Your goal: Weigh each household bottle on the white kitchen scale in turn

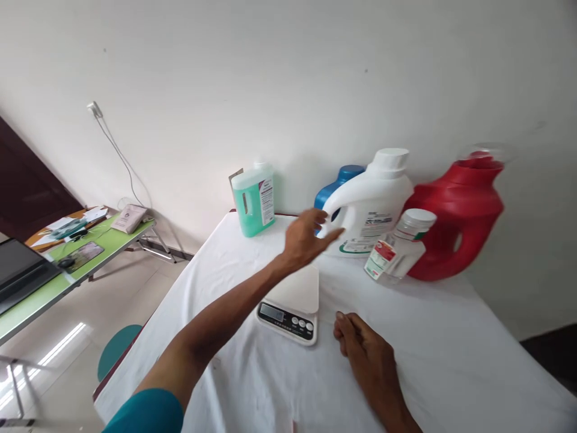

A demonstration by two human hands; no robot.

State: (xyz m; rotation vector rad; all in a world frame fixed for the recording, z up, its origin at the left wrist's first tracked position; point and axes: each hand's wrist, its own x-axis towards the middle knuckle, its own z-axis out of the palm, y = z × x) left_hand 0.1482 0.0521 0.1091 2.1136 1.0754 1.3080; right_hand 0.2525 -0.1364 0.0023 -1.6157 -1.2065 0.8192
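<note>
My left hand (309, 237) reaches over the kitchen scale (291, 300) with thumb and fingers apart. Its fingertips are at the handle of a large white detergent jug (383, 198); whether they touch it I cannot tell. Low over the cloth, right of the scale, my right hand (365, 349) is curled into a loose fist with nothing showing in it. The scale has a pale platform, a small display and several round buttons. A clear bottle with a white lid (399, 246) stands tilted in view in front of a big red jug (455, 216). Behind the white jug is a blue jug (347, 177).
A bottle of green liquid (255, 201) stands at the table's back left corner. White cloth (329, 385) covers the table, which is against the wall. To the left are a green table (101, 252) with a laptop (22, 273) and a teal stool (118, 346).
</note>
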